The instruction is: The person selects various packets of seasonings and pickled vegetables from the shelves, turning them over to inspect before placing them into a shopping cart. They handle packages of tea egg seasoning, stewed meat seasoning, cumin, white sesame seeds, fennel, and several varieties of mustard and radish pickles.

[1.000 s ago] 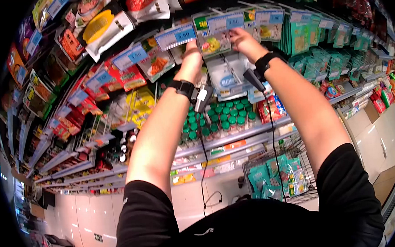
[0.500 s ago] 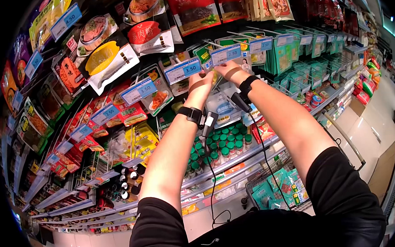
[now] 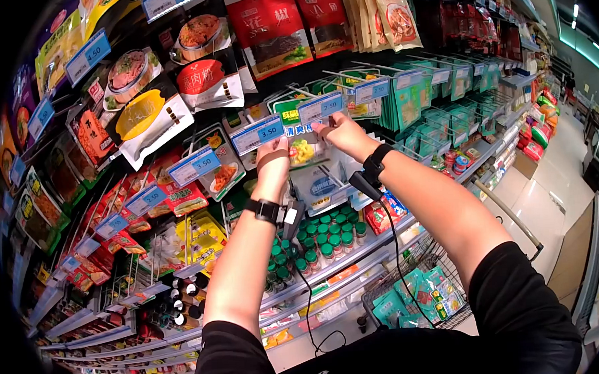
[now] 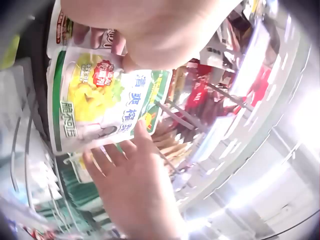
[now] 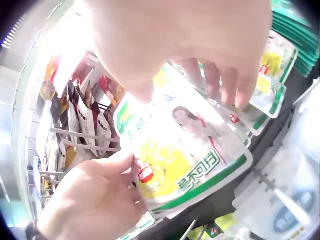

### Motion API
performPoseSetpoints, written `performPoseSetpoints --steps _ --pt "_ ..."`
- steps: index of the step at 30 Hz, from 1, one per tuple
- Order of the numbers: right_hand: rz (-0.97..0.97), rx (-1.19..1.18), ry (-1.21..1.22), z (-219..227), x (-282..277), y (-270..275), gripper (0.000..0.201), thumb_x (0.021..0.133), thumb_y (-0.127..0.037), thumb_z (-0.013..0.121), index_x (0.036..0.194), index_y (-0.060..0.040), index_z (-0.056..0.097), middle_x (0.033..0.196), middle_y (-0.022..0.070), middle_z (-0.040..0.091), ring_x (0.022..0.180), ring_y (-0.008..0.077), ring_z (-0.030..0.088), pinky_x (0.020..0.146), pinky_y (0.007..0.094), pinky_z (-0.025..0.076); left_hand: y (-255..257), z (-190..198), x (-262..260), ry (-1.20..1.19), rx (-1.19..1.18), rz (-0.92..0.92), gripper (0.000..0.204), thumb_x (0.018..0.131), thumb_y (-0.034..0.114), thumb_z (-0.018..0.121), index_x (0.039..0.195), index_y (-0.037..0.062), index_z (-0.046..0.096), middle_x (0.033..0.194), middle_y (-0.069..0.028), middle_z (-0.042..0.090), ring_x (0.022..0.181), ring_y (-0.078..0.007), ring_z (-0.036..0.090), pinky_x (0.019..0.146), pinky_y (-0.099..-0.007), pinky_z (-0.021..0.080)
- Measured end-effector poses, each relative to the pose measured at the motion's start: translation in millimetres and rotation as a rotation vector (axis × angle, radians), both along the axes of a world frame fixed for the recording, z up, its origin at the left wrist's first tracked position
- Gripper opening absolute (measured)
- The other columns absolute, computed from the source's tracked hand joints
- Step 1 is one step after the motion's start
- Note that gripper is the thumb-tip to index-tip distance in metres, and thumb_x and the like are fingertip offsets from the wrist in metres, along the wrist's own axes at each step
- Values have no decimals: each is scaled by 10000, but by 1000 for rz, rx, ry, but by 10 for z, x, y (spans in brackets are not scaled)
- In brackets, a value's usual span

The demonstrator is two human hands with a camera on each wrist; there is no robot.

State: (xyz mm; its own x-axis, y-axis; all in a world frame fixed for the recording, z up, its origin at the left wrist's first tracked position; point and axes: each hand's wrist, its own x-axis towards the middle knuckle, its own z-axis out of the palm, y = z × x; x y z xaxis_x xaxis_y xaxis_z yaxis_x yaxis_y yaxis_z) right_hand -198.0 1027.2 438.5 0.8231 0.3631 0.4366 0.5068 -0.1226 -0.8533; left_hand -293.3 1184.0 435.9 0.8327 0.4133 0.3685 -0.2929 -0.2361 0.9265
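Note:
A white and green pickled mustard packet [image 3: 303,152] with a yellow food picture hangs among the hooks, just below the price tags in the head view. My left hand [image 3: 272,162] grips its left edge, thumb on the front and fingers behind, as the right wrist view shows. On the opposite edge, my right hand [image 3: 346,137] pinches the same packet, its thumb on the front in the left wrist view. More packets of this kind [image 5: 270,90] hang beside it in the right wrist view. The packet's back is hidden.
Metal hooks and blue price tags [image 3: 258,134] jut out around the hands. Below are pale bags [image 3: 320,186] and green-capped jars [image 3: 326,237]. Teal packets [image 3: 404,102] hang to the right. A wire cart [image 3: 375,302] holding teal packets stands below, and cables dangle from both wrists.
The head view has shifted, showing more of the aisle at right. The hands came close together by the tags, then spread to the packet's two edges; its front now shows more fully.

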Motion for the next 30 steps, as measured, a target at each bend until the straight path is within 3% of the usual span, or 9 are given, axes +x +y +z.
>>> performPoseSetpoints --steps 1,3,5,6,9,15,18,23,30 --pt "93 46 30 85 -169 -90 350 871 -244 644 1091 15 560 878 48 622 770 113 571 682 252 457 25 -166 55 -81 -62 16 215 942 140 506 1067 -11 594 944 -45 618 840 -106 544 778 -242 432" --pt "189 97 56 148 -361 -193 343 877 -255 645 1079 9 563 863 32 614 746 86 553 653 234 442 -61 -168 -137 -130 -235 -219 224 941 131 509 1110 -3 571 974 -51 612 888 -101 546 809 -237 429" --pt "429 319 150 119 -464 -281 341 895 -241 629 1107 11 543 931 52 630 796 95 591 696 244 479 -339 -109 -383 -171 -295 -184 210 946 124 501 1101 -4 562 969 -52 614 913 -105 558 829 -236 438" --pt "633 480 370 102 -521 -291 311 917 -198 591 1142 4 520 1027 83 637 894 135 627 785 281 517 -412 -131 -427 -229 -301 -239 202 957 132 489 1091 -9 542 967 -59 616 917 -108 569 834 -239 448" --pt "772 514 507 76 -624 -442 291 924 -151 567 1161 11 519 1101 110 631 982 178 629 867 323 518 -576 -117 -564 -206 -329 -240 166 981 162 449 992 10 515 950 -66 603 844 -102 574 788 -253 468" --pt "784 550 545 15 -887 -794 307 930 -130 544 1199 11 501 1145 128 613 1005 207 627 881 344 518 -928 -148 -700 -202 -360 -252 161 973 169 443 989 17 495 928 -59 583 840 -102 561 784 -261 471" --pt "834 607 585 -307 -1102 -1079 346 906 -89 571 1224 13 480 1162 127 604 1049 212 607 918 353 500 -1253 -262 -938 -125 -380 -398 268 934 164 529 1140 -2 492 1052 -84 606 963 -145 588 862 -281 471" --pt "593 480 511 -1044 -1255 -1599 360 877 -72 616 1201 6 480 1132 92 609 1002 162 602 883 303 489 -1563 -1000 -1011 176 -496 -625 344 926 218 575 1193 6 524 1126 -85 617 996 -169 600 898 -322 469" --pt "496 346 565 -1770 -1260 -2400 295 874 -55 610 1149 12 526 1067 72 633 958 136 602 855 290 484 -2305 -1737 -1030 357 -617 -509 283 901 143 605 1142 0 559 1077 -80 637 951 -169 616 851 -314 489"
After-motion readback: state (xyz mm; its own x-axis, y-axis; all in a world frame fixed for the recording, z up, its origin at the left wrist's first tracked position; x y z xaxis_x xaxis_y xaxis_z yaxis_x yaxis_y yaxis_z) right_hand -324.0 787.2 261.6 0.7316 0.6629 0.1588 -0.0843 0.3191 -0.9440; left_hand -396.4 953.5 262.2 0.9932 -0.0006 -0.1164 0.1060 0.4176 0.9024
